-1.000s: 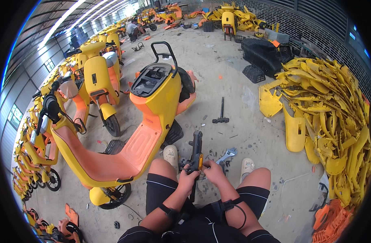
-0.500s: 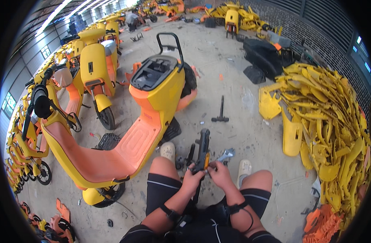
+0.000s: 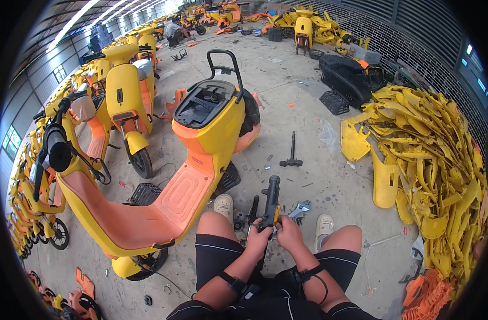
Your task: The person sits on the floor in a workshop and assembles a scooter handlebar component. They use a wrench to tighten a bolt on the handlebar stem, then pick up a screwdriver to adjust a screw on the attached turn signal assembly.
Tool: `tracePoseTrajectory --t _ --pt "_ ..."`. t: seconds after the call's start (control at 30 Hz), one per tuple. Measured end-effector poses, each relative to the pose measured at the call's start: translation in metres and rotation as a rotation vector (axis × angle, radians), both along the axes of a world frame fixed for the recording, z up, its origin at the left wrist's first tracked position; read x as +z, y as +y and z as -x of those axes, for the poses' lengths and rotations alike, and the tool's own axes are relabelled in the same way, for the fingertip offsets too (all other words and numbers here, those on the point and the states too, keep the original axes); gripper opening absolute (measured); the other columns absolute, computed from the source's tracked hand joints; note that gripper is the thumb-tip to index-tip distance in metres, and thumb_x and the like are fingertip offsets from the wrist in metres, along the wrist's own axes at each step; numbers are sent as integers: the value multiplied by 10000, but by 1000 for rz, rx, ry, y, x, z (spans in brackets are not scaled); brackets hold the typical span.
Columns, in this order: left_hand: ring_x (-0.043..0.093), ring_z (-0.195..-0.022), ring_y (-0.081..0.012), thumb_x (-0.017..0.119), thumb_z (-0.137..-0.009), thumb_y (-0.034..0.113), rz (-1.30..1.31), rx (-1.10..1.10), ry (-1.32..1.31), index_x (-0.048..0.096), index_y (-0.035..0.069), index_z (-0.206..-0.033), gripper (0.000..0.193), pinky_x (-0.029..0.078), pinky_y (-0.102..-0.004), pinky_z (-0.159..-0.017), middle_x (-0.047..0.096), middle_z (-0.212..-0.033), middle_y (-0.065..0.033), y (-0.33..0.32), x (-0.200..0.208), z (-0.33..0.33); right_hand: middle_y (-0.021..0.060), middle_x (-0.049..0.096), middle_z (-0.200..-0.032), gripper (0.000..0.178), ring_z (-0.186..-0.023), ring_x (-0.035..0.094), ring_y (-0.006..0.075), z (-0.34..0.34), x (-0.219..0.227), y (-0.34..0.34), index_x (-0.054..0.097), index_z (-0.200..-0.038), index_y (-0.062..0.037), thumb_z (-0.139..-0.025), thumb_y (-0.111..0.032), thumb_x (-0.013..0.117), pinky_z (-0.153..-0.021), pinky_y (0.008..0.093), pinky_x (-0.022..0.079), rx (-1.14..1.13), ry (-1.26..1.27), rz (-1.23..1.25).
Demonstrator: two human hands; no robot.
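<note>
"Long black tube-shaped tool [image 3: 271, 193] with a yellow-orange side part [image 3: 277, 213]: where is it found?"

"It is held up in front of the body, between the person's bare knees [image 3: 216, 223], above the grey concrete floor [image 3: 337, 184]."

"How is it held?"

"Its low end is wrapped by the left hand [image 3: 257, 236], with the fingers curled tight. The side part is met by the bent fingers of the right hand [image 3: 289, 233]. Whether it is pinched or only touched cannot be told."

"And the slim black piece [image 3: 253, 207]?"

"It is seen just to the left of the tool. Whether the two are joined cannot be told, as the spot is hidden by the left hand."

"Which step is being done?"

"By the look of it, the tool is being handled at its side part: it is steadied by the left hand and fingered by the right."

"What is called for next?"

"A firm left hold and small, careful finger moves would be needed, it seems."

"What is seen nearby?"

"A silver metal wrench [image 3: 300, 209] is seen on the floor just past the right hand. A dark T-shaped bar [image 3: 291, 161] is seen farther off. To the left, a big yellow and orange plastic scooter [image 3: 188, 189] is seen."
</note>
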State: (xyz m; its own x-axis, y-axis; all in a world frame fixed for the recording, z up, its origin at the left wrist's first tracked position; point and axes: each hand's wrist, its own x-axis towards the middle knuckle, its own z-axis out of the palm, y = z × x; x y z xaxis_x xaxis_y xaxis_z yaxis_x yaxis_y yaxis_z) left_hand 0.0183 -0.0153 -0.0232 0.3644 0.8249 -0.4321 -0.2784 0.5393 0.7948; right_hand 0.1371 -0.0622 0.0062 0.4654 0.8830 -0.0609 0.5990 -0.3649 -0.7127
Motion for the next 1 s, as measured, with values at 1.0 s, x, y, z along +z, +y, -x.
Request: tracePoseTrajectory --t 1.0 --pt "589 -757 -106 703 -803 56 -206 -29 136 462 -37 -1314 572 480 -241 -656 629 -970 -90 -1 -8 -9 142 689 -840 375 -767 639 248 -19 -45 9 647 -1036 36 -1018 -294 470 -736 393 489 -311 1022 144"
